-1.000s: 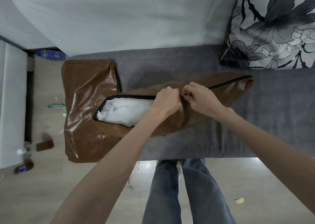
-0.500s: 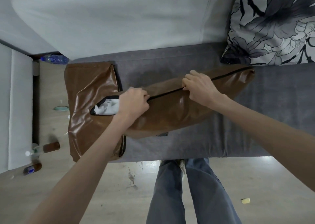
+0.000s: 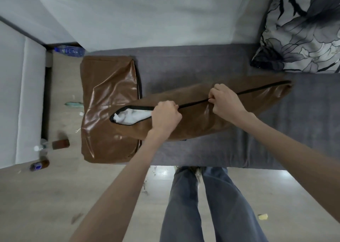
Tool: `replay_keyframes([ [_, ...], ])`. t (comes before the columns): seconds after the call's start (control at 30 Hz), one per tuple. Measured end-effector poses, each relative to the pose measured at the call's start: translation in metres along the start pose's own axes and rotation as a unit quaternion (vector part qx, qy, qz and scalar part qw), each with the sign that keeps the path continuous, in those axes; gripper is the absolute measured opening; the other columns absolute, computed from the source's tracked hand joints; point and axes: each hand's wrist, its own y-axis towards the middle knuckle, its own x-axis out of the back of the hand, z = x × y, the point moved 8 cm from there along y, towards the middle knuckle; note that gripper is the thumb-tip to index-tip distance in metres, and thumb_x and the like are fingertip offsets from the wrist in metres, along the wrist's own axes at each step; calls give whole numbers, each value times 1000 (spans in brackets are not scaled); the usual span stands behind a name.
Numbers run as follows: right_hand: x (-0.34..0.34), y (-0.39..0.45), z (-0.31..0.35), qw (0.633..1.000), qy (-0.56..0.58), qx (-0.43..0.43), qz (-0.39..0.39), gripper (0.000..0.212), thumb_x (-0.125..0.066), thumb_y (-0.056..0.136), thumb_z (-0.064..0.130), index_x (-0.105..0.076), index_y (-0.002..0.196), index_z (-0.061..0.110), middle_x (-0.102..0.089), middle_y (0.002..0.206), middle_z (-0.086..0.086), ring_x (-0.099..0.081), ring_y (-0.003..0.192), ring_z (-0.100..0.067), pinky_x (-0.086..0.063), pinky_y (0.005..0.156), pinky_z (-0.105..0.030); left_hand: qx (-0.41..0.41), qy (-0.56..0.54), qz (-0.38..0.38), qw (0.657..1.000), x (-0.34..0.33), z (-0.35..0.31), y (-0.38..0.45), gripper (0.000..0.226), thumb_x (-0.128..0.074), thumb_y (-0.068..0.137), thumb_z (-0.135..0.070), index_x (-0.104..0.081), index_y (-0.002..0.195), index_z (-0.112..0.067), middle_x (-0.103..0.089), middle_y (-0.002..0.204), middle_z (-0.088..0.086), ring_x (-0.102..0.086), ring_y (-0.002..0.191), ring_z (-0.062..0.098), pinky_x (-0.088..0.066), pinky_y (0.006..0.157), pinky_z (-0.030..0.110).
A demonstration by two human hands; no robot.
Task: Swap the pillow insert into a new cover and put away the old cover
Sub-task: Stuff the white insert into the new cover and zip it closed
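A brown leather-look cover (image 3: 202, 118) lies across the grey sofa seat (image 3: 184, 66) with the white insert (image 3: 130, 116) inside it. A black zipper (image 3: 195, 103) runs along its top edge, closed on the right and still gaping at the left end, where the insert shows. My left hand (image 3: 165, 116) is closed on the zipper at the end of the gap. My right hand (image 3: 226, 101) pinches the zipper seam further right. A second brown cover (image 3: 108, 87) lies flat on the sofa's left end, partly under the first one.
A floral black-and-white pillow (image 3: 303, 30) leans on the white backrest (image 3: 147, 11) at the right. On the wooden floor to the left lie two brown bottles (image 3: 60, 144) and a blue water bottle (image 3: 69, 50). My legs (image 3: 202, 205) stand against the sofa's front edge.
My left hand has slid left along the zipper, and the gap showing the white insert has become shorter. My right hand has kept its hold on the seam.
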Motion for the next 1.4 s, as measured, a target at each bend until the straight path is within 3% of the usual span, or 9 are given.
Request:
replay_keyframes([
  [0.23,4,-3,-26,999,-24,-42,0,4,-62,85,10,-63,86,6,-56,88,-9,-55,89,-30,-41,71,-34,-42,-3,3,999,-19,-65,11,24,-53,94,-25,-72,95,-10,-71,96,12,-65,92,31,-47,75,35],
  [0.43,3,-4,-26,999,-37,-38,-6,6,-62,87,12,-63,87,7,-58,89,-9,-56,89,-30,-45,70,-36,-42,32,-16,998,-1,-14,4,22,-53,92,-16,-69,87,-3,-65,94,13,-60,89,34,-32,66,33],
  [0.63,14,-7,-50,996,-46,-77,-5,3,-63,86,10,-63,86,7,-58,90,-9,-55,91,-31,-42,70,-36,43,30,-72,996,51,101,-12,15,-59,86,-9,-72,84,-2,-67,89,15,-62,79,32,-53,71,39],
  [0.77,9,-8,-31,998,-48,-48,-5,2,-62,85,9,-62,84,7,-57,89,-9,-55,88,-31,-42,68,-35,103,9,-119,987,75,170,-29,17,-59,89,-7,-73,80,-2,-67,77,17,-51,63,25,-39,58,30],
  [0.83,1,-10,-18,998,-52,-27,1,1,-60,86,8,-60,86,7,-57,90,-10,-54,88,-31,-43,71,-38,111,23,-134,984,65,174,-35,16,-59,89,-6,-71,81,0,-65,78,15,-54,67,27,-37,56,29],
  [0.9,-4,-15,-18,998,-62,-30,-4,5,-59,87,10,-59,90,7,-55,97,-11,-50,95,-31,-42,78,-40,85,85,-152,981,52,162,-43,7,-62,86,-6,-68,89,-3,-63,97,15,-58,93,35,-45,72,39],
  [1.03,-15,-30,-30,998,-44,-23,39,39,-71,77,34,-54,108,17,-43,132,-10,-36,129,-31,-23,111,-53,-112,111,-141,977,9,102,-50,62,-73,79,-31,-48,134,-16,-45,144,8,-38,135,30,-31,109,51],
  [1.17,-33,-46,-36,986,-129,8,106,93,-77,63,53,-34,136,14,-40,137,-9,-38,130,-29,-30,108,-49,-142,155,10,978,-55,59,-32,117,-67,67,-73,-11,154,-20,-16,161,5,-12,148,31,-5,120,54],
  [1.4,-55,-37,-16,965,-209,87,131,63,-71,72,39,-44,120,8,-49,112,-9,-48,104,-27,-44,84,-36,-159,241,46,956,-90,47,-2,93,-68,73,-61,-29,143,-14,-45,136,5,-41,126,27,-32,106,45],
])
